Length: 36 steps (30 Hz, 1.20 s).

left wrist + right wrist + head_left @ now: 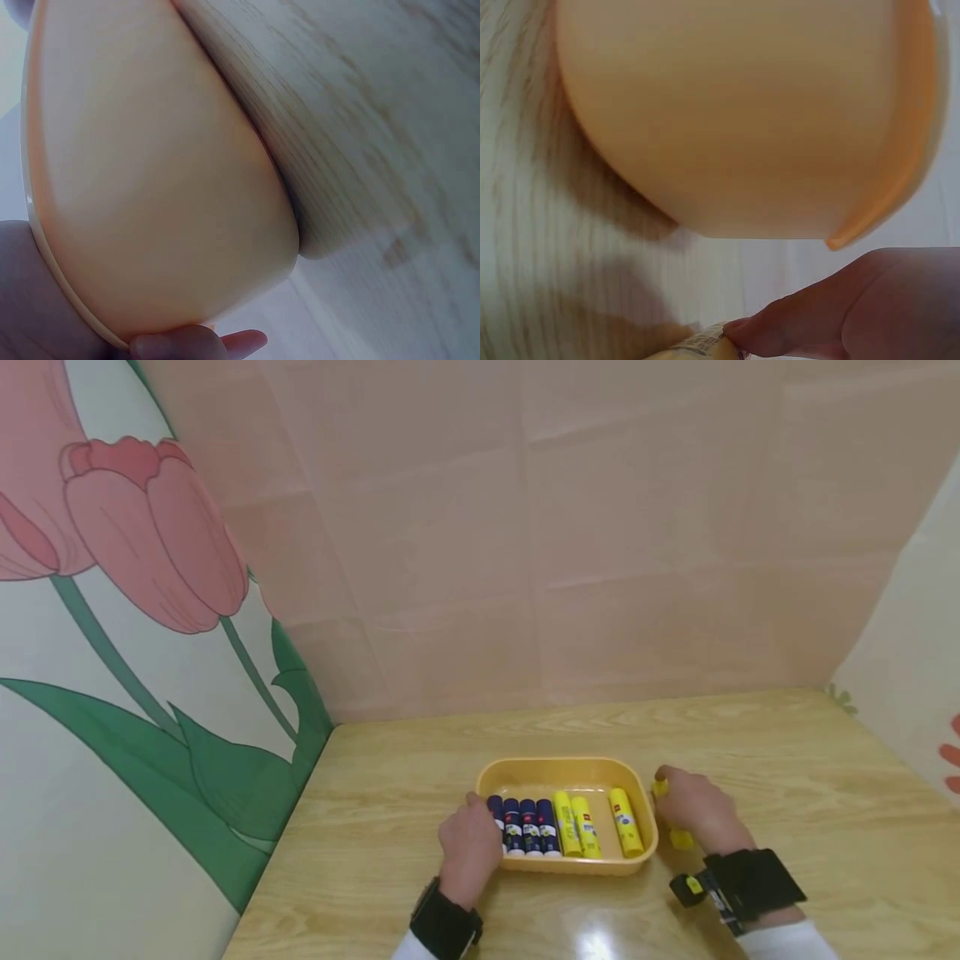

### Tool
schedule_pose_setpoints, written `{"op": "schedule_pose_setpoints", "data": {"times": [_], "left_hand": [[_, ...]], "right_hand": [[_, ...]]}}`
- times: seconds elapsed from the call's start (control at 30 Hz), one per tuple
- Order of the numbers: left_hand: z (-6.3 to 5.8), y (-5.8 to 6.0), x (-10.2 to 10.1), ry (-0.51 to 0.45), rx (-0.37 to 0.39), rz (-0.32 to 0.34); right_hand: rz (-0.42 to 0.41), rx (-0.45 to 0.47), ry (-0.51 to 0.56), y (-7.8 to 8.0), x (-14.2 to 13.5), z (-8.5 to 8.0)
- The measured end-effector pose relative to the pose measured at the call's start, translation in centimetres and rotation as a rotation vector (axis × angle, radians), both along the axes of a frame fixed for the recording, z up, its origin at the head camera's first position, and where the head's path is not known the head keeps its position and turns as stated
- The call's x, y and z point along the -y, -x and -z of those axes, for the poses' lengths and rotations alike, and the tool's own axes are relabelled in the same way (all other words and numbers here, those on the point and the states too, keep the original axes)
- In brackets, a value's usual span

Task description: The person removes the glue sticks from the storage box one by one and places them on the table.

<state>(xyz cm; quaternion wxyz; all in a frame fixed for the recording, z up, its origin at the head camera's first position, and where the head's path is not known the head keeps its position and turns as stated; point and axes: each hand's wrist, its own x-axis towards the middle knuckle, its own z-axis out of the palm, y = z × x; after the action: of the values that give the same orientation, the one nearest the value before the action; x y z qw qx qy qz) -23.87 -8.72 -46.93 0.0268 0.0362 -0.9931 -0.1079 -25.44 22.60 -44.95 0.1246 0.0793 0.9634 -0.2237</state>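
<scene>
A yellow-orange plastic tray [551,865] lies on the table. At its left end my left hand [471,837] grips the rim, fingers [180,343] on the outer wall in the left wrist view. Several dark blue glue sticks [529,827] lie side by side in the tray's left part. Two yellow glue sticks [566,823] lie beside them, and a third yellow glue stick [626,822] lies apart near the right end. Just outside that end, my right hand [693,806] holds another yellow glue stick [697,348], partly hidden by the hand.
The wood-grain table [390,793] runs back to a pinkish covered wall [525,543]. A panel with painted tulips [157,527] stands at the left, and a pale panel [915,635] at the right. Both wrists wear black bands.
</scene>
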Motion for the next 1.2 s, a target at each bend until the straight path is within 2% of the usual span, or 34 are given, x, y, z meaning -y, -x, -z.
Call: {"op": "schedule_pose_setpoints", "data": {"times": [0.5,0.73,1.2], "left_hand": [[0.3,0.0,0.0,0.010,-0.008,0.005],[0.2,0.0,0.0,0.007,-0.028,0.003],[0.1,-0.1,0.0,0.001,-0.024,0.006]], "right_hand": [[-0.003,0.013,-0.032,0.1,0.0,0.6],[0.026,0.048,-0.020,0.2,-0.1,0.1],[0.022,0.060,-0.006,-0.2,-0.1,-0.7]]}}
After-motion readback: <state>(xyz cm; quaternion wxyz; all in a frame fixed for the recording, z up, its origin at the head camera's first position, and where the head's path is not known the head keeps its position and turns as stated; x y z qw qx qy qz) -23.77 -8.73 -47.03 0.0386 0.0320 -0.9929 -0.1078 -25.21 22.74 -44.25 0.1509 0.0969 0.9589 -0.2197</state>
